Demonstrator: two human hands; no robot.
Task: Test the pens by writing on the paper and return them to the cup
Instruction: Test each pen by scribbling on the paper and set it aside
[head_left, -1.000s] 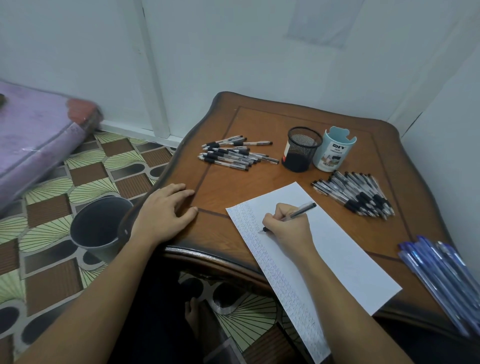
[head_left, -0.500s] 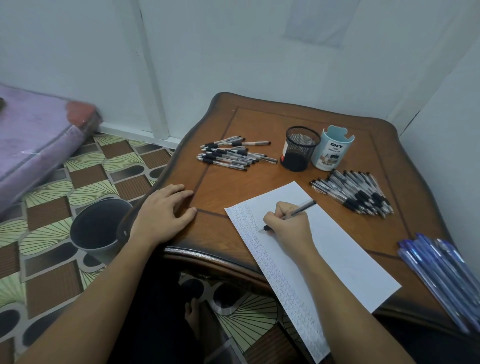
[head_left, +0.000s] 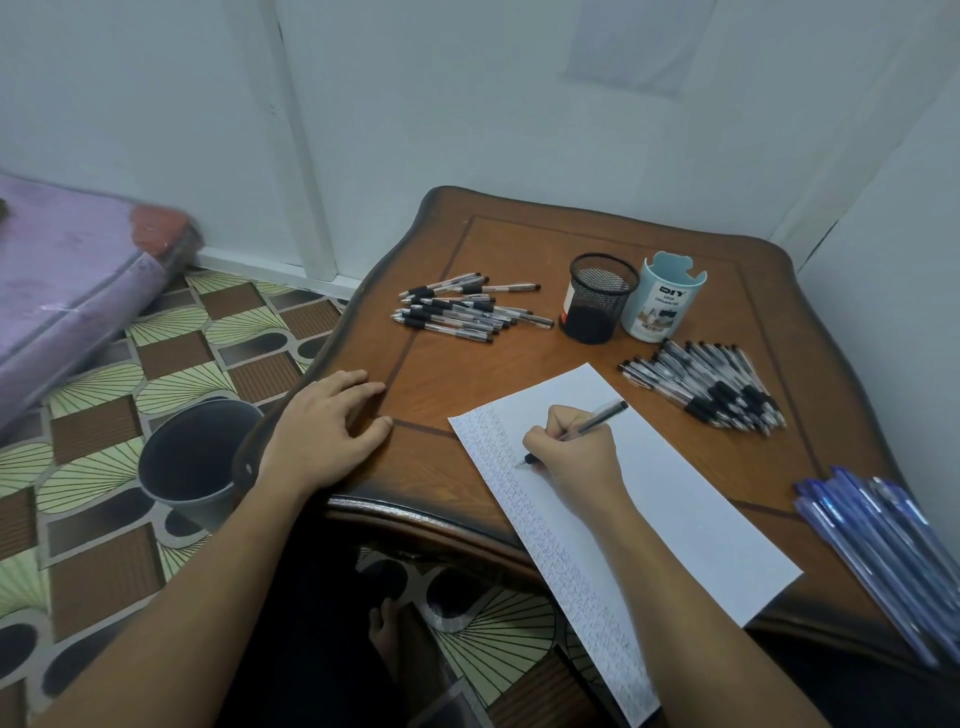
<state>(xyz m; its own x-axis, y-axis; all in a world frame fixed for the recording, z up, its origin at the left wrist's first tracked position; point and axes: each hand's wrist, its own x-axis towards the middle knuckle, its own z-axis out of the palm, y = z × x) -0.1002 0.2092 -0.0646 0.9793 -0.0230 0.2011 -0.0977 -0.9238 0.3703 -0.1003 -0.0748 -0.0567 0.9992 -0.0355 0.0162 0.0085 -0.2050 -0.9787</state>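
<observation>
A brown wooden table (head_left: 519, 364) stands in a white-walled corner over a patterned tile floor. The paper (head_left: 675, 493) lies slantwise at the table's five o'clock side, and its near end hangs past the table edge.

The right hand (head_left: 574, 457) is curled round a pen (head_left: 597, 420) in a writing grip, with the dark tip down on the paper beside a column of small marks along the sheet's left edge. The left hand (head_left: 327, 431) lies flat and relaxed on the table at nine o'clock from the paper, holding nothing and not touching the sheet.

To do this step well, I would keep the stroke short and light, placed on the part of the paper that the table supports, next to the existing marks so the ink can be compared. Bringing the left hand over to pin the sheet would probably stop it sliding. The pen then goes into a cup, and which cup is meant I cannot tell.

Counted:
- **Paper:** one sheet.
- **Pen in hand:** one.
- **Cups:** two, touching or nearly so at twelve o'clock from the paper, a black mesh cup (head_left: 600, 299) and a pale blue cup (head_left: 662, 299). No pen sticks out of either.
- **Loose heaps of pens:** three, each too tangled to count.
  - Black-grip pens (head_left: 462, 312) at eleven o'clock.
  - A second black-grip heap (head_left: 711, 387) at two o'clock.
  - Blue pens (head_left: 883, 545) at four o'clock.
- **Dark bin (head_left: 192, 457):** one, on the floor beside the table.
</observation>
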